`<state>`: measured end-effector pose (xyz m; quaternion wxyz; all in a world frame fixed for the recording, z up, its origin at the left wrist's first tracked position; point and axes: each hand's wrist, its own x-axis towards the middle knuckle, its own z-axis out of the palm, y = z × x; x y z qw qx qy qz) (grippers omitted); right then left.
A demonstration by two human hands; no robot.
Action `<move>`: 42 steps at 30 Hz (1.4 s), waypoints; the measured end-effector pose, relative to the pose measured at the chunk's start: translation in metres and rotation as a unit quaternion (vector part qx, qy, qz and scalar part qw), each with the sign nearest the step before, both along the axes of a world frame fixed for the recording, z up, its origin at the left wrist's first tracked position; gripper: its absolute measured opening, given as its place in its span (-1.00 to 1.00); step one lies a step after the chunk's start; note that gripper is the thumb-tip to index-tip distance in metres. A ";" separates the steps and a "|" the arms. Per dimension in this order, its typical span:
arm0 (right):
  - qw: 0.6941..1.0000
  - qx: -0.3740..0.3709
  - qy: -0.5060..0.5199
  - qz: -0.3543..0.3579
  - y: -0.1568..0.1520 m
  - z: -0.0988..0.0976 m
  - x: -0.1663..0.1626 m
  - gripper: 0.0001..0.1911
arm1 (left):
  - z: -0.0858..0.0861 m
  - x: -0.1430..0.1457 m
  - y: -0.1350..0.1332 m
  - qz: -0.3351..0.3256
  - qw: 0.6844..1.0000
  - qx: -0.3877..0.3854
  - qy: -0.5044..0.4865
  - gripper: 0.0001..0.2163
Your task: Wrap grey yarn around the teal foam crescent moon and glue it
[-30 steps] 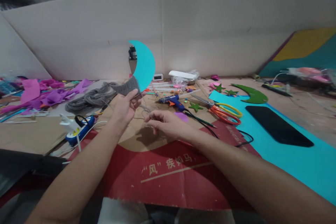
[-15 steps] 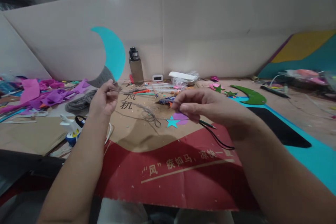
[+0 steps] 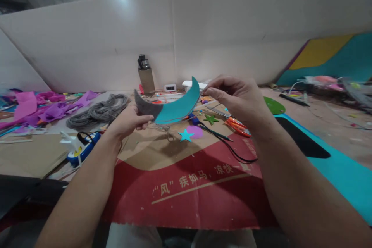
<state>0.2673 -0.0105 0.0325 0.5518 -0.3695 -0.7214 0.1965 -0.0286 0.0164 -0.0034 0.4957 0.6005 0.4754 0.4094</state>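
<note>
A blue crescent moon [image 3: 178, 107], its left end wrapped in grey yarn, is held over the cardboard with both tips upward. My left hand [image 3: 132, 121] grips it near the wrapped part, thumb in front. At the right tip, my right hand [image 3: 232, 95] is closed in a pinch on a thin grey strand of yarn [image 3: 196, 113] that runs along the crescent's outer edge. Whether these fingers also touch the crescent, I cannot tell. Below lie a blue star [image 3: 186, 135], a purple round piece [image 3: 195, 131] and a tangle of loose yarn [image 3: 168, 133].
Orange-handled scissors [image 3: 236, 126], a green star [image 3: 211, 119] and a black cable [image 3: 229, 147] lie under my right hand. A grey yarn bundle [image 3: 99, 110], purple scraps [image 3: 58, 110] and a blue-and-white power strip [image 3: 83, 149] are on the left. A brown bottle [image 3: 147, 79] stands behind.
The crescent has swung from upright to tips-up and moved right and down with my left hand. My right hand has risen to the crescent's right tip, uncovering the scissors and a green star.
</note>
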 end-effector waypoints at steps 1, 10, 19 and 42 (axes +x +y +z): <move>1.000 0.000 -0.008 -0.001 0.001 -0.001 0.001 -0.81 | -0.002 -0.001 0.001 -0.009 1.000 -0.013 0.008 -0.85; 0.998 -0.041 -0.037 -0.001 0.016 -0.004 0.019 -0.82 | 0.001 -0.008 0.001 -0.013 0.983 0.070 0.166 -0.89; 0.996 -0.089 -0.010 0.021 0.028 -0.013 0.024 -0.78 | 0.004 -0.006 0.001 0.006 0.987 0.120 0.104 -0.96; 0.977 -0.080 -0.199 0.015 0.030 -0.026 0.000 -0.74 | -0.007 -0.013 0.009 -0.068 0.996 0.043 0.030 -0.73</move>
